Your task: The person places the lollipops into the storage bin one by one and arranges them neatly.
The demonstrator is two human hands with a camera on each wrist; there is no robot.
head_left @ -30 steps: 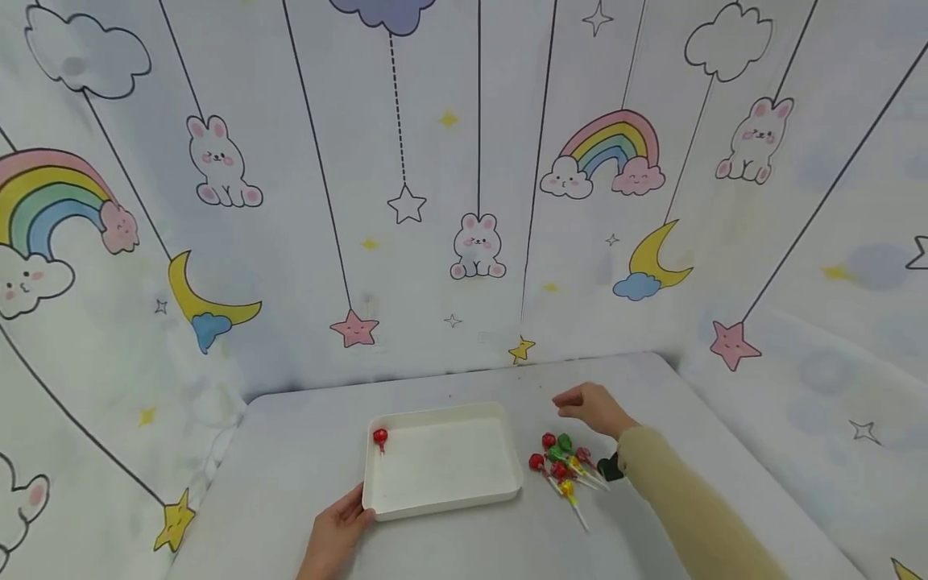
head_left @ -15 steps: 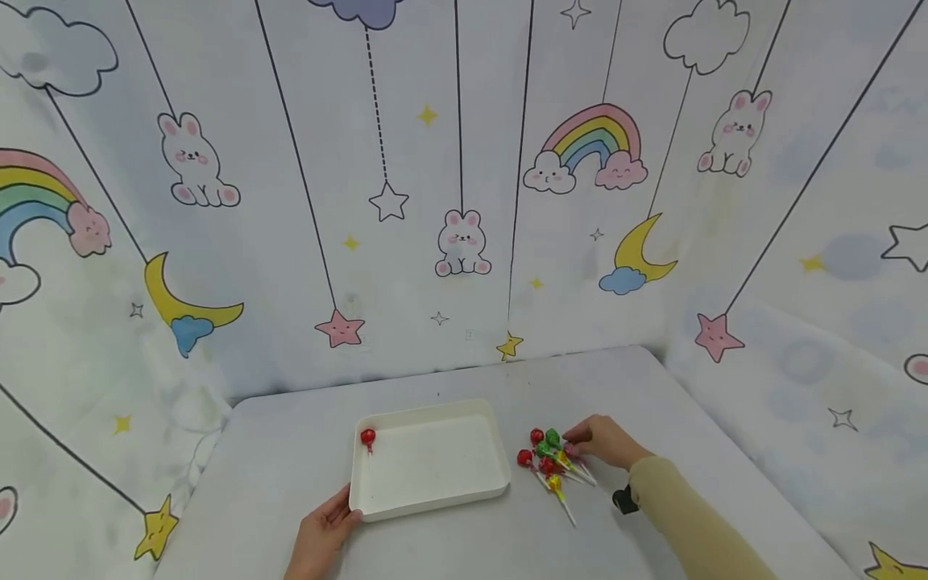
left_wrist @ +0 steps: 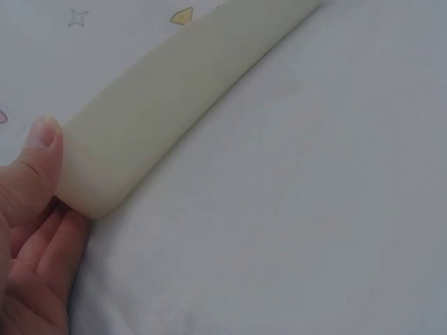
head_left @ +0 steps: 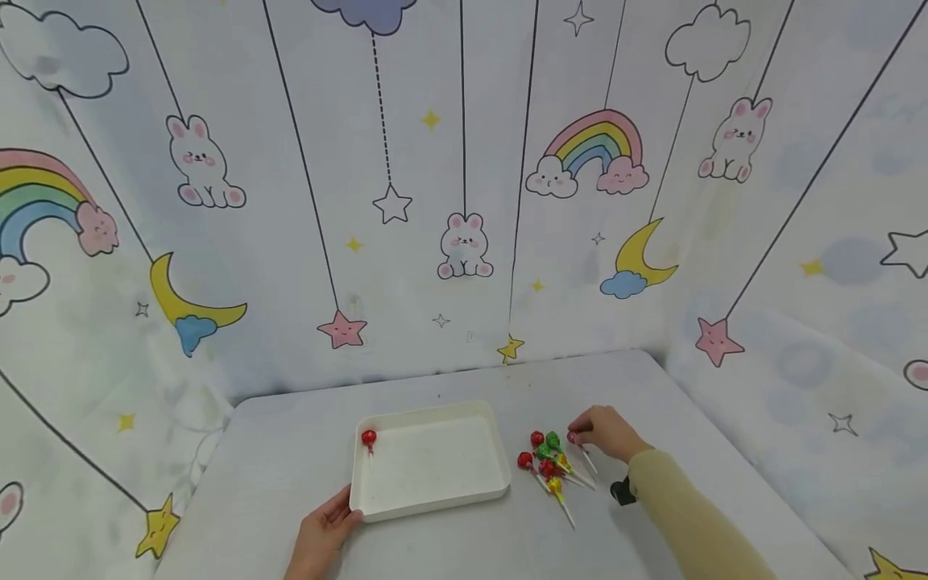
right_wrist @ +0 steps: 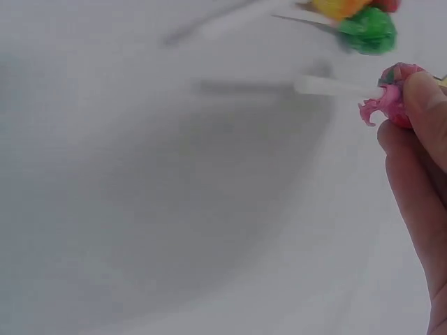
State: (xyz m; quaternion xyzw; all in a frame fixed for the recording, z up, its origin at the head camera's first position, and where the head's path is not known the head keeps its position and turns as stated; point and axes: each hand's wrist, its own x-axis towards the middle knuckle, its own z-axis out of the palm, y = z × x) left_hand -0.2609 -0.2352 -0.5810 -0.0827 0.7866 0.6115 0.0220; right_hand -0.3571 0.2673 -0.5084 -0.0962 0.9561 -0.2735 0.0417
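Note:
In the head view, a white tray (head_left: 435, 467) lies on the table with one red lollipop (head_left: 369, 437) in its far left corner. My left hand (head_left: 324, 532) grips the tray's near left corner, thumb against the wall and fingers around the corner's lower edge. My right hand (head_left: 611, 431) pinches a pink-wrapped lollipop (right_wrist: 392, 105) by its candy head between thumb and fingers. Its white stick points away from the fingertips, above the table. Left of that hand lies a pile of red, green and yellow lollipops, among them a green lollipop (head_left: 544, 453) and a yellow lollipop (head_left: 555, 486).
The pile lies just right of the tray on the white table (head_left: 435, 548). A black object (head_left: 623, 492) sits at the right wrist, by the beige sleeve (head_left: 689, 515). Cartoon-printed white cloth (head_left: 406, 266) rises behind the table and at both sides.
My right hand came down to the pile, took the pink lollipop by its head and drew it slightly up and away from the others. My left hand stays at the tray corner.

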